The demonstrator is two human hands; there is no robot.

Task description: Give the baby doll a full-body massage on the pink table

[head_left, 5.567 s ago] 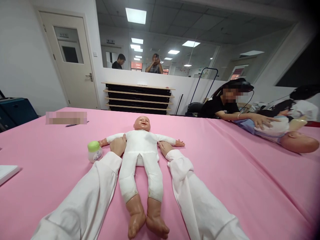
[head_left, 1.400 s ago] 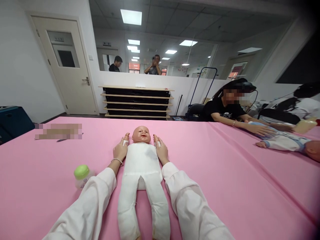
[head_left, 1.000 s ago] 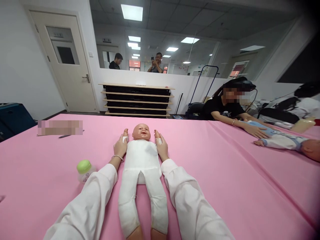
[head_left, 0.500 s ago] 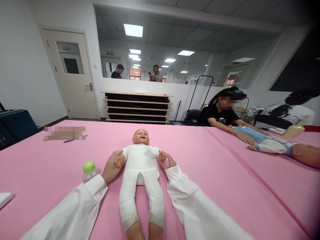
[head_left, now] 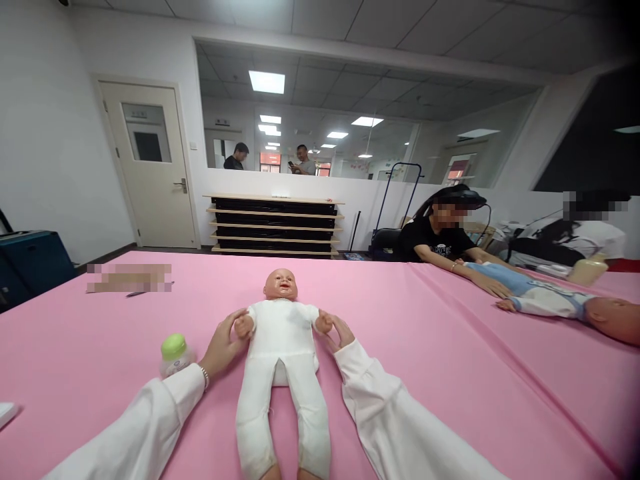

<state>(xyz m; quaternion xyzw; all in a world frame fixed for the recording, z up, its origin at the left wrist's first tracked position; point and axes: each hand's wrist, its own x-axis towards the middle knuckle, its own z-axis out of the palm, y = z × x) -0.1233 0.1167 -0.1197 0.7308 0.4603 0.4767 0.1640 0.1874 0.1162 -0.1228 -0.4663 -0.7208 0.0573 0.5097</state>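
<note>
A baby doll with a white cloth body lies face up on the pink table cover, its head away from me and its feet cut off by the lower edge. My left hand curls round the doll's small hand on the left, thumb and fingers on either side of it. On the right, my right hand has the doll's other hand between its thumb and fingers; part of that grip is hidden. Beside my left wrist stands a small jar with a green lid.
A pink cover spreads over the wide table. A pen lies far left, by a blurred item. At the left edge is a white object. To the right, a co-worker has hands on a second doll in blue and white.
The view has tilted up a little, so everything sits lower. My left hand has shifted slightly, its fingers now more visible round the doll's hand. My right hand stays at the doll's other hand.
</note>
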